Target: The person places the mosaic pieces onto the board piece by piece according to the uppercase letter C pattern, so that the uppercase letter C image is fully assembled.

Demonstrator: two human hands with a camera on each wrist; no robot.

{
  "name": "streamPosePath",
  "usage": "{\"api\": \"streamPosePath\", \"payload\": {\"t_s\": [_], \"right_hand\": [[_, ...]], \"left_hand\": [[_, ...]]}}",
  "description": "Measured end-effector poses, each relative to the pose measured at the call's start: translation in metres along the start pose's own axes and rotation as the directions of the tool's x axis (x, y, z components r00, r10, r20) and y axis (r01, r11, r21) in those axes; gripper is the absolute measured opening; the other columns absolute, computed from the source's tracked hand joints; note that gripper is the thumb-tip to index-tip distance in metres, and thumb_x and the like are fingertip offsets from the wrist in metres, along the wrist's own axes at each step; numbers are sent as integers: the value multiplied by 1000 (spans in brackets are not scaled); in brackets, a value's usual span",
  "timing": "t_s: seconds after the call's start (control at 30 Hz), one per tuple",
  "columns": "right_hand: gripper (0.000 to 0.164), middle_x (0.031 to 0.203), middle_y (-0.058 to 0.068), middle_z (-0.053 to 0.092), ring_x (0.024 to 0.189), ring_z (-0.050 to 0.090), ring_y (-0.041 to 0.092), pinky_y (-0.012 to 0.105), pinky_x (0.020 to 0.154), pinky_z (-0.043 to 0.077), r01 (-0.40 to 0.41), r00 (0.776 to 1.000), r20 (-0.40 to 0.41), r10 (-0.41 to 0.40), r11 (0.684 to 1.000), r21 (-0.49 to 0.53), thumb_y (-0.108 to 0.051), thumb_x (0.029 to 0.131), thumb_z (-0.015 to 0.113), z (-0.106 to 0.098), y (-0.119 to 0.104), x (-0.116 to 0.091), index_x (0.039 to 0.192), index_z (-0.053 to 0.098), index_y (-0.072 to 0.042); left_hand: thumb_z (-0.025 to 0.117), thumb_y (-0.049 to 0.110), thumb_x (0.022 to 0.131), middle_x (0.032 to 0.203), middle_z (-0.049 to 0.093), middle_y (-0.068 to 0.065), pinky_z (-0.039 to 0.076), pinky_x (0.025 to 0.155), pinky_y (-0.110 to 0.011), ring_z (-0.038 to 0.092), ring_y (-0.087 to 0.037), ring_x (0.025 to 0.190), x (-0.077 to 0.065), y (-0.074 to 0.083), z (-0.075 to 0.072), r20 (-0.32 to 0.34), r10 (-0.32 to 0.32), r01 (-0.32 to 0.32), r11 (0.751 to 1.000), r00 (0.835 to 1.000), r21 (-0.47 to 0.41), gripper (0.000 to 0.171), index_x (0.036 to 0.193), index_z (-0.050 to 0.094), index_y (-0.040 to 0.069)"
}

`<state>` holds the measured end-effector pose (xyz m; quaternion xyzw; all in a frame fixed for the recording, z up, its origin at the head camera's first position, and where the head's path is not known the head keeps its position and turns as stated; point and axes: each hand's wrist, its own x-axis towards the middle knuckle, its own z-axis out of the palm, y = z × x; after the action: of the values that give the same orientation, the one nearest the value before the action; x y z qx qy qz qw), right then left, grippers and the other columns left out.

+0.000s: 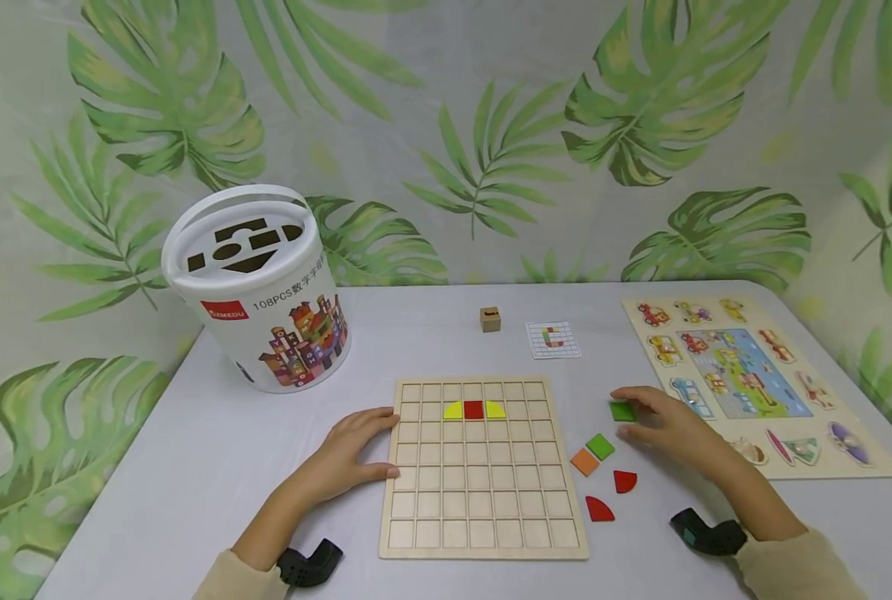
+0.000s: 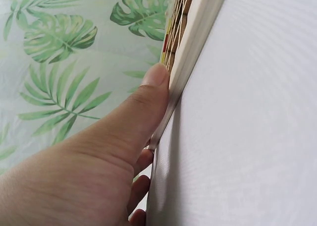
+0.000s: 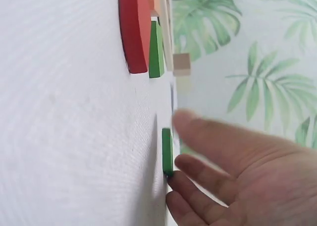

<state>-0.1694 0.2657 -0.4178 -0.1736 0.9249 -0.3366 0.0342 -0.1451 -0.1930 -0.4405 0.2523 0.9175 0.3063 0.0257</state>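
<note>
A wooden grid board (image 1: 483, 552) lies flat, with a red square (image 1: 473, 410) between two yellow quarter-circles, the left one (image 1: 453, 410) and the right one (image 1: 495, 410), in an upper row. My left hand (image 1: 344, 454) rests at the board's left edge, thumb and fingers spread; in the left wrist view the thumb (image 2: 133, 107) touches the rim. On the right, my right hand (image 1: 667, 425) hovers low by a green square (image 1: 622, 411). Its fingertips are right at that tile in the right wrist view, where the green tile (image 3: 167, 151) stands clear of the thumb (image 3: 198, 132).
Beside the board lie another green square (image 1: 600, 447), an orange square (image 1: 584, 462) and two red quarter-circles (image 1: 625, 481). Behind are a small wooden block (image 1: 490, 319) and a pattern card (image 1: 553, 340). A white bucket (image 1: 266, 292) stands left, a picture puzzle (image 1: 754, 375) right.
</note>
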Motion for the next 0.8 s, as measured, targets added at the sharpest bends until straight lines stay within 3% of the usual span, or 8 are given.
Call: {"api": "streamPosePath", "payload": {"t_s": [0.13,0.33,0.47,0.67,0.8], "right_hand": [[43,114,15,54,102,51,30,48,87,42,12,1000,-13,-12,999,-34,-13,78,70,0,4,0,117,54,0],[32,107,14,55,98,51,31,48,85,43,-20,999,-42,17,996,-86,-14,77,71,4,4,2,104,60,-2],[30,104,11,57,97,52,29,46,84,44,-19,999,-51,14,996,-91,-13,78,70,6,1,4,105,60,-3],[31,104,6,59,94,53,24,43,80,47,55,994,-86,-61,996,-71,-12,80,68,8,-19,8,109,58,-6],[32,103,2,58,92,54,22,40,77,48,148,980,-128,-155,987,-64,-12,79,69,11,-39,13,109,59,-7]], "left_hand": [[66,51,73,139,37,-3,15,104,-48,26,-27,129,0,0,1,3,-4,4,1000,1000,-1,74,132,45,12],[67,49,72,138,38,-3,15,104,-48,26,-27,128,-1,2,0,-1,-8,8,1000,1000,2,73,132,46,11],[67,49,72,138,38,-3,15,104,-48,26,-27,128,-1,2,0,-3,-5,5,1000,1000,4,73,131,46,11],[67,50,72,138,38,-3,15,104,-48,27,-27,128,0,2,0,-4,-2,2,1000,1000,9,73,131,46,12],[66,50,72,138,38,-2,16,104,-48,27,-27,128,0,1,0,-7,2,-2,1000,1000,5,74,131,46,12]]}}
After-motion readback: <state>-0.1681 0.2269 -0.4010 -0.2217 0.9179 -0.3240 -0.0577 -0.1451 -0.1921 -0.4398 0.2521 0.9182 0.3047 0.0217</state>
